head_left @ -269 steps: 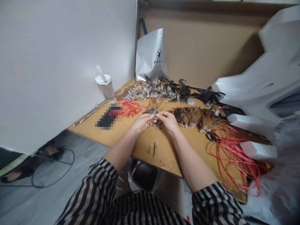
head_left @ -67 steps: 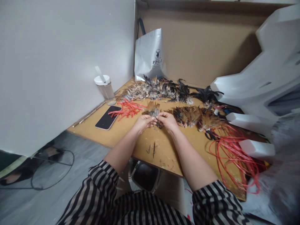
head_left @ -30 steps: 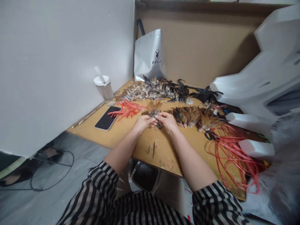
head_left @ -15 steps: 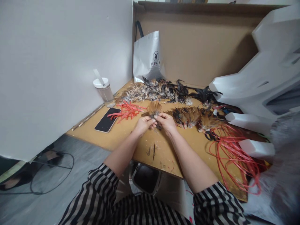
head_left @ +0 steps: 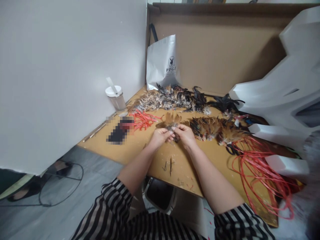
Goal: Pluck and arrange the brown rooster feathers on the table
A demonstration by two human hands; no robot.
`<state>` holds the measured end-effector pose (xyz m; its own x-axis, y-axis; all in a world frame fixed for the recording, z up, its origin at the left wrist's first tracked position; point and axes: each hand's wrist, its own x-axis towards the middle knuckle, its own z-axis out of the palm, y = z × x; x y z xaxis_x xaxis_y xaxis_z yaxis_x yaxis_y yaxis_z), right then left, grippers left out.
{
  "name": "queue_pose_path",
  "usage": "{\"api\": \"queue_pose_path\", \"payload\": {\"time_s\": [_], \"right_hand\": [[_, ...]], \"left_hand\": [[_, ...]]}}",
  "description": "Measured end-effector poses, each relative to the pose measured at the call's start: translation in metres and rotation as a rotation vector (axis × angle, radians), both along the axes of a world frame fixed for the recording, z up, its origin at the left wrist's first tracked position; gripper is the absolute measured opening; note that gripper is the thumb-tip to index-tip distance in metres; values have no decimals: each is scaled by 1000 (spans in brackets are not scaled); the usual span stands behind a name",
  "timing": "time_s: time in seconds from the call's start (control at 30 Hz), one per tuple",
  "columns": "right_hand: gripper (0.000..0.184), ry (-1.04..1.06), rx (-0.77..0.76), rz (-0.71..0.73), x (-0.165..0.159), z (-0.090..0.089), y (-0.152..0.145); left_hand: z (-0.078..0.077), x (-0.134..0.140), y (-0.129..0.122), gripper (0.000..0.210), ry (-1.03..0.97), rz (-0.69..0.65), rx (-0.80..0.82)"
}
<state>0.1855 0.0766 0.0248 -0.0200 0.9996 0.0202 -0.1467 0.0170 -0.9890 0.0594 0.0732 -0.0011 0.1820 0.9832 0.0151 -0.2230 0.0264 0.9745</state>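
Observation:
Over the middle of the table, both my hands meet at one small bunch of brown feathers (head_left: 172, 118). My left hand (head_left: 162, 137) pinches its lower end, thumb toward the right. My right hand (head_left: 185, 134) grips the same bunch from the other side, fingertips close to the left ones. The feathers fan out above my fingers, and their quill ends are mostly hidden. Just right of my right hand lies a row of brown and black feather bundles (head_left: 207, 128). Short red plastic strips (head_left: 144, 120) lie beyond my left hand.
Speckled and black feathers (head_left: 172, 98) line the back before a silver bag (head_left: 161, 63). A lidded cup (head_left: 117, 98) stands left, near a pixelated dark patch (head_left: 120, 131). Long red strips (head_left: 260, 173), black-handled scissors (head_left: 232, 149) and white foam (head_left: 287, 166) are at the right.
The view has shifted slightly, so everything sits a little lower and farther right. Both hands keep hold of the feather bunch, whose feathers look more fanned out.

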Motion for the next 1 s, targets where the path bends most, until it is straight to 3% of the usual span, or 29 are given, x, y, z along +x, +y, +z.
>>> {"api": "queue_pose_path", "payload": {"time_s": [0.27, 0.47, 0.67, 0.83, 1.0], "right_hand": [[27, -193, 141, -285, 20, -7, 16], [21, -487, 310, -350, 39, -15, 27], [15, -809, 457, -242, 48, -8, 24], [21, -1158, 397, -65, 45, 1, 14], [24, -1419, 335, -11, 38, 1, 9]], "left_hand": [[3, 0, 0, 20, -18, 129, -48], [1, -1, 4, 20, -118, 269, -75], [1, -4, 7, 22, -186, 366, -68], [0, -2, 7, 23, -173, 367, -112], [-3, 0, 10, 23, -178, 345, -124]]}}
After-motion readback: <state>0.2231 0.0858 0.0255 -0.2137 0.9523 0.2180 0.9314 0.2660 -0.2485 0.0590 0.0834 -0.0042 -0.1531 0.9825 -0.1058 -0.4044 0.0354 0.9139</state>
